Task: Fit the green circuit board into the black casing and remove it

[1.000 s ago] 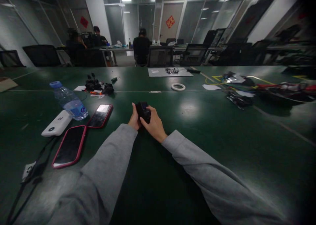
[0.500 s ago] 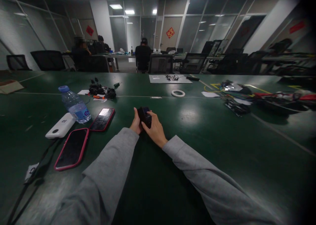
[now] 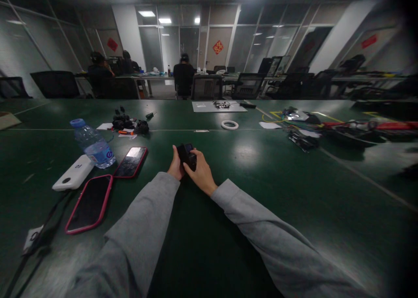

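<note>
Between my two hands, above the green tabletop, is a small black boxy device (image 3: 184, 150) with a dark bluish screen-like face on top; its exact kind is too small to tell. My left hand (image 3: 176, 166) wraps its left side, the thumb pointing up along the edge. From the right, my right hand (image 3: 201, 174) grips it, thumb on the near side and fingers over the right edge. Part of its lower body is hidden by the hands. Left of the hands lie a phone with a pink-red edge (image 3: 131, 162) and a bigger one in a pink-red case (image 3: 90, 203).
A water bottle (image 3: 94, 145) stands beside a white power bank (image 3: 73, 172) with a black cable. Farther out are black parts (image 3: 129, 123), a white tape ring (image 3: 230, 125), a white board (image 3: 199, 106) and tangled wires (image 3: 298, 115). Several people sit at a far desk.
The view has tilted up slightly and shifted right, so the scene sits lower and farther left. Both hands keep hold of the black device, with little change in grip.
</note>
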Demonstrator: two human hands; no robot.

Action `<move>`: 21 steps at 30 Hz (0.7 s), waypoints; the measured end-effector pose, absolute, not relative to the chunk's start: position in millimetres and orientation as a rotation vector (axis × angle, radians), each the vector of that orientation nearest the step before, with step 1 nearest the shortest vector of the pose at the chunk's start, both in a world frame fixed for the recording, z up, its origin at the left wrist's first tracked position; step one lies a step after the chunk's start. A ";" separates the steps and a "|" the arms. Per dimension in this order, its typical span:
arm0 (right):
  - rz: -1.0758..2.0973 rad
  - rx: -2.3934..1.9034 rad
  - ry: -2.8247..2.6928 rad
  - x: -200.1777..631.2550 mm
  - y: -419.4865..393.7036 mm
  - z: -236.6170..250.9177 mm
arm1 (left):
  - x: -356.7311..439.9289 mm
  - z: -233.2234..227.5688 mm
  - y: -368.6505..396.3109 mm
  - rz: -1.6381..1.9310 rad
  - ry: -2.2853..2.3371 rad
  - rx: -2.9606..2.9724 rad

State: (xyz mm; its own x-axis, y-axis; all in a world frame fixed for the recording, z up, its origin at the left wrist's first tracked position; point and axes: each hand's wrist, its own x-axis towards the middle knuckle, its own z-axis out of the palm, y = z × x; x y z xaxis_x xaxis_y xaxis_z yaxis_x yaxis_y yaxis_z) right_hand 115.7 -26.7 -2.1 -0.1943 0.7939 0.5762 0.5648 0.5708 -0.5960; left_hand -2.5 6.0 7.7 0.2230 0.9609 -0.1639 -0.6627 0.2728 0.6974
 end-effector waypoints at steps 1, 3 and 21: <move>0.310 -1.097 -1.879 115.4 -26.5 -2.1 | -2.3 8.1 6.1 1.196 0.654 0.541; 0.309 -1.096 -1.872 114.9 -26.7 -1.3 | -2.1 9.4 5.9 1.183 0.657 0.519; 0.313 -1.051 -1.877 115.2 -27.6 -7.2 | -1.5 12.5 -2.1 1.205 0.645 0.496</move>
State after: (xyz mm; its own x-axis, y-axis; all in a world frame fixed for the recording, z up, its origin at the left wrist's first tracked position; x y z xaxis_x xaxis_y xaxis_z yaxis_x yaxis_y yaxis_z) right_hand 115.2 -27.6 -7.2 -0.2011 0.7727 0.6021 0.5360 0.6013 -0.5926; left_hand -1.5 -2.1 12.5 0.2192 0.9569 -0.1904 -0.6894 0.2900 0.6638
